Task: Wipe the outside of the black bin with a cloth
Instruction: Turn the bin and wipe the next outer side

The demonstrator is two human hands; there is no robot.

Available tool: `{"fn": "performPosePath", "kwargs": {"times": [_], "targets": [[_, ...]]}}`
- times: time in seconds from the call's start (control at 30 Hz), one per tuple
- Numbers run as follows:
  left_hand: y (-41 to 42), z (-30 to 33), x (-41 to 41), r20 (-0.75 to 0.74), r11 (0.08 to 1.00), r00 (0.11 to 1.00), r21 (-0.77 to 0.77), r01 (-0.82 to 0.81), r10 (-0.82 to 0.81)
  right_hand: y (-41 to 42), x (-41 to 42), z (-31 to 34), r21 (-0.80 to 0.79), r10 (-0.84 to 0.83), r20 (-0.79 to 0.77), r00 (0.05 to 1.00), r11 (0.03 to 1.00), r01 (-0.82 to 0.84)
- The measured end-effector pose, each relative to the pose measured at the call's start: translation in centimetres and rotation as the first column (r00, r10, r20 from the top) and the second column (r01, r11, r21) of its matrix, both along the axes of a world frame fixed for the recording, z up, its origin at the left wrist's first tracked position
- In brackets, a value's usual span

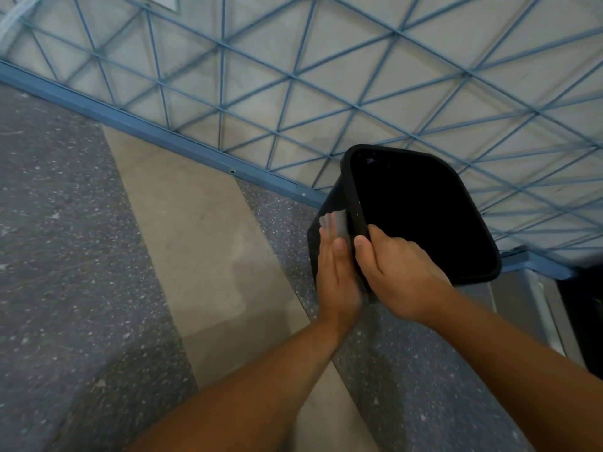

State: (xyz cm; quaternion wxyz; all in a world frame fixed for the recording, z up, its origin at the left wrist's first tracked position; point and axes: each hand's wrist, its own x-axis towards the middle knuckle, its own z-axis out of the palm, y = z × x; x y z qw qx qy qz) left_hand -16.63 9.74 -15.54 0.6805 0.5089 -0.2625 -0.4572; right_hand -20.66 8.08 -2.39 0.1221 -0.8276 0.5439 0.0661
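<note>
The black bin (421, 210) stands on the floor at the right of the head view, its dark open mouth facing up. My left hand (337, 272) lies flat with straight fingers against the bin's left outer wall, pressing a small grey cloth (334, 223) whose edge shows past my fingertips. My right hand (396, 272) grips the bin's near rim, thumb on the outside and fingers curled over into the mouth.
A blue metal lattice panel (293, 76) with a blue bottom rail runs diagonally behind the bin. The floor has speckled grey bands (65, 256) and a beige strip (202, 239). A grey metal frame and a dark object (580, 321) sit at the right edge.
</note>
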Motion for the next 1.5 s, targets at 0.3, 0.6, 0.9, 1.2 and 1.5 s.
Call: {"fn": "performPosePath", "kwargs": {"times": [0.3,0.6,0.9,1.2,1.5], "targets": [[-0.8,-0.1,0.8,0.033,1.0,0.999,0.002,0.017,-0.017,0.0,-0.1,0.0,-0.002,0.027,-0.011,1.0,1.0,-0.027],[-0.2,-0.3,1.0,0.063,0.999,0.997,-0.002,0.05,-0.05,0.1,0.0,-0.4,-0.066,0.047,-0.012,0.999,0.997,-0.048],[0.3,-0.1,0.4,0.036,0.999,0.999,0.04,0.035,-0.036,0.2,0.0,-0.5,-0.095,0.016,-0.05,0.999,0.995,-0.021],[0.7,-0.4,0.5,0.03,0.998,0.999,0.044,0.036,-0.037,0.5,0.4,-0.6,-0.135,-0.011,-0.071,0.997,0.991,0.001],[-0.3,-0.4,1.1,0.011,0.995,0.998,0.067,0.067,-0.068,0.3,0.2,-0.5,-0.12,0.01,-0.051,0.999,0.993,-0.016]]}}
